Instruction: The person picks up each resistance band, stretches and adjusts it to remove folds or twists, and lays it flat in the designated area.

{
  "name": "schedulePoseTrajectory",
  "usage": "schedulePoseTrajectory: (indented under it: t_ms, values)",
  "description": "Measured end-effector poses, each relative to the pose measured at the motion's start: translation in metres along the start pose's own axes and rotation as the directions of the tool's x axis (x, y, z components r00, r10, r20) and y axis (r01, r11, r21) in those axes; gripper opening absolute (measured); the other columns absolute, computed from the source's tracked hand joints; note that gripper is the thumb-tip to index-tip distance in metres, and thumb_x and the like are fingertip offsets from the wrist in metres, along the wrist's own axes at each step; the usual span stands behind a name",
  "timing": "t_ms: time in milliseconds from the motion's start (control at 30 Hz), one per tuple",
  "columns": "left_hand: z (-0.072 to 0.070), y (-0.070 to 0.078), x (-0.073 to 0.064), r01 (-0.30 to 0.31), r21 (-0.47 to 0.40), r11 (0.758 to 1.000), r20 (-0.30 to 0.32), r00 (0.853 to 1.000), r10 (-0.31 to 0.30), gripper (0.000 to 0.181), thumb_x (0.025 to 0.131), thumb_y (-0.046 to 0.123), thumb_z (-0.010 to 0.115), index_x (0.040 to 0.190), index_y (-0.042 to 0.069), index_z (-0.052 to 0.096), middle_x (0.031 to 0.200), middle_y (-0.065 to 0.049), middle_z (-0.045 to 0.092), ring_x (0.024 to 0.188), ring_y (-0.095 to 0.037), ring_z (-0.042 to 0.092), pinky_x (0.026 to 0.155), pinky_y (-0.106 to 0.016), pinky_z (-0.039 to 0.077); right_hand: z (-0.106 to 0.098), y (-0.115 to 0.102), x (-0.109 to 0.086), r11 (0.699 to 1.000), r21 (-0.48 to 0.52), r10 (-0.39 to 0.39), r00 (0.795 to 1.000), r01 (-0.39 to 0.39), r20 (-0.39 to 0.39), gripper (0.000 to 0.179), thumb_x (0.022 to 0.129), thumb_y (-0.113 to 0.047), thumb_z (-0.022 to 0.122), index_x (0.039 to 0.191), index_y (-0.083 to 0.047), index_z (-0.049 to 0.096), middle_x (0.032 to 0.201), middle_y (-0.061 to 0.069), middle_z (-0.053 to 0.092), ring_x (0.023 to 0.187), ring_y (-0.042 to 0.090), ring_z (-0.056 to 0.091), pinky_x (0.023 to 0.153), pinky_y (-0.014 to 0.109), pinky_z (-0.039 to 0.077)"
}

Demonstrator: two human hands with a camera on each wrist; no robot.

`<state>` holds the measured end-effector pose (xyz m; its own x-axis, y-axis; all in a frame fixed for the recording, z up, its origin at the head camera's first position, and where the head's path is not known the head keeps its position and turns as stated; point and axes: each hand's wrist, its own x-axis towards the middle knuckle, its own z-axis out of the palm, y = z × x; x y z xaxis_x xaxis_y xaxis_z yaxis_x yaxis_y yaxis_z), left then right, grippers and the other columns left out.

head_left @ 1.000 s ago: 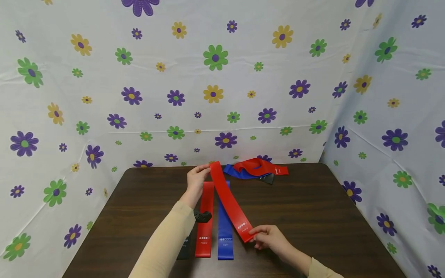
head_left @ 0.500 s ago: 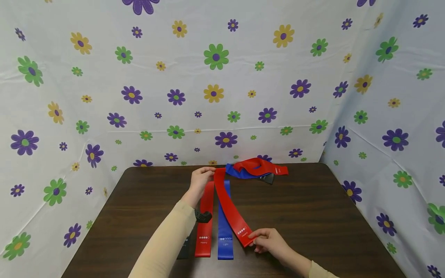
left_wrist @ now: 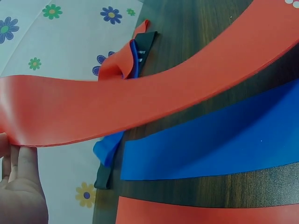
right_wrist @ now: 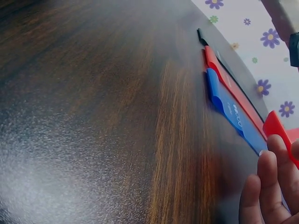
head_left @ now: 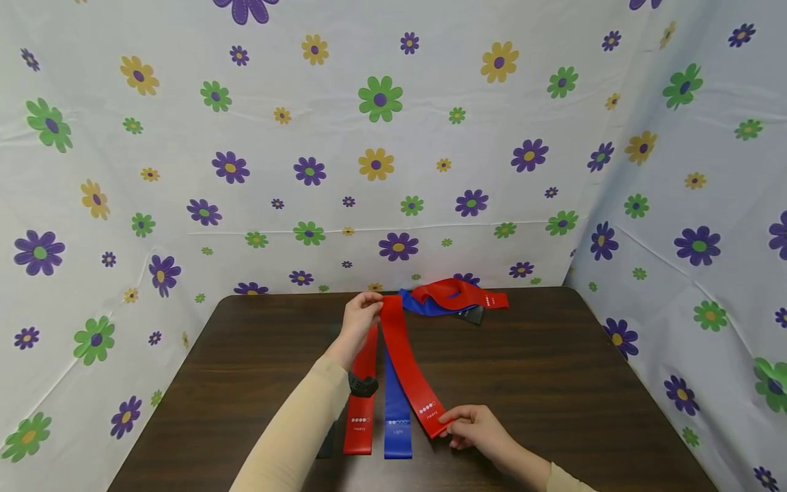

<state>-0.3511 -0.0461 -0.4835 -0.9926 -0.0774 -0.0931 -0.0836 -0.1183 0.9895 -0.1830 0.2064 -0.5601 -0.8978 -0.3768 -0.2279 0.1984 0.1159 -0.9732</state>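
A red resistance band (head_left: 410, 365) marked Heavy is stretched slantwise between both hands, above the table. My left hand (head_left: 359, 320) pinches its far end; in the left wrist view those fingers (left_wrist: 27, 163) grip the band's lower edge. The near end is pinched by my right hand (head_left: 479, 432), also seen in the right wrist view with the band's red tip (right_wrist: 275, 123). Beneath lies a blue band (head_left: 397, 430) marked Light, partly covered. To its left are another red Heavy band (head_left: 359, 427) and a black band (head_left: 326, 447), mostly hidden by the left arm.
At the table's back edge lies a loose pile with a red band (head_left: 451, 294), a blue band (head_left: 424, 305) and a black band (head_left: 472, 314). The dark wooden table (head_left: 553, 369) meets a flowered cloth (head_left: 381, 205) behind and at the sides.
The held red band has come lower, and its far end has moved slightly right with my left hand. My right hand has shifted a little, still pinching the near end.
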Motion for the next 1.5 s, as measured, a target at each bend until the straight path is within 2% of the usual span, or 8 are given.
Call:
schedulePoseTrajectory:
  t_ms: [200,400,533,867,1067,1233,1500]
  values:
    - [0.003,-0.001,0.002,-0.013,0.009,1.0,-0.004,1.0,0.013,0.012,0.092,-0.002,0.06,0.102,0.002,0.064,0.094,-0.008,0.06,0.079,-0.016,0.053,0.067,-0.026,0.048,0.0,-0.001,-0.002,1.0,-0.009,0.0,1.0,0.0,-0.001,0.025,0.086,-0.003,0.057,0.107,0.009,0.067,0.086,0.013,0.071,0.063,0.015,0.059,0.061,0.03,0.056]
    - [0.004,-0.002,0.002,0.022,0.061,0.998,0.019,1.0,-0.024,0.011,0.095,-0.001,0.056,0.102,0.001,0.065,0.1,-0.01,0.06,0.087,-0.02,0.054,0.079,-0.033,0.05,0.0,-0.003,-0.006,1.0,-0.013,-0.003,1.0,0.003,0.005,0.025,0.085,-0.002,0.057,0.106,0.009,0.067,0.086,0.012,0.071,0.064,0.015,0.059,0.06,0.029,0.055]
    - [0.005,-0.003,0.003,0.056,0.082,0.995,0.04,0.997,-0.059,0.013,0.096,-0.001,0.055,0.1,0.001,0.067,0.105,-0.012,0.061,0.091,-0.022,0.057,0.082,-0.034,0.05,0.001,-0.004,-0.006,1.0,-0.013,0.004,1.0,-0.004,0.007,0.025,0.085,-0.002,0.057,0.106,0.009,0.067,0.086,0.011,0.071,0.064,0.015,0.059,0.06,0.029,0.055]
    - [0.009,0.0,0.002,0.053,0.066,0.996,0.054,0.997,-0.056,0.017,0.096,0.0,0.055,0.105,0.001,0.07,0.111,-0.013,0.062,0.094,-0.023,0.061,0.091,-0.04,0.05,0.003,-0.006,-0.007,1.0,-0.026,0.013,1.0,-0.013,0.012,0.025,0.084,-0.001,0.058,0.105,0.008,0.067,0.086,0.013,0.071,0.063,0.013,0.059,0.06,0.028,0.055]
    - [0.013,0.004,0.001,0.034,0.07,0.997,0.058,0.998,-0.038,0.019,0.096,0.001,0.056,0.109,-0.001,0.069,0.113,-0.015,0.063,0.094,-0.022,0.062,0.093,-0.041,0.05,0.003,-0.004,-0.007,0.999,-0.039,0.02,1.0,-0.02,0.014,0.023,0.085,-0.003,0.061,0.103,0.007,0.068,0.085,0.013,0.072,0.063,0.013,0.06,0.06,0.029,0.056]
    - [0.016,0.005,0.001,0.016,0.064,0.998,0.064,0.998,-0.02,0.019,0.096,0.0,0.056,0.109,-0.002,0.069,0.112,-0.015,0.063,0.091,-0.021,0.063,0.089,-0.037,0.052,0.005,0.0,-0.008,0.999,-0.043,0.031,0.999,-0.03,0.014,0.021,0.085,-0.005,0.064,0.102,0.007,0.069,0.083,0.013,0.072,0.062,0.014,0.061,0.06,0.031,0.056]
    - [0.022,0.006,0.002,-0.01,0.084,0.996,0.07,0.998,0.004,0.019,0.096,0.002,0.057,0.109,-0.001,0.07,0.112,-0.015,0.063,0.09,-0.023,0.063,0.085,-0.036,0.054,0.006,0.003,-0.008,1.0,-0.012,-0.009,1.0,0.009,0.023,0.02,0.086,-0.006,0.066,0.099,0.008,0.07,0.083,0.014,0.072,0.061,0.012,0.061,0.059,0.028,0.056]
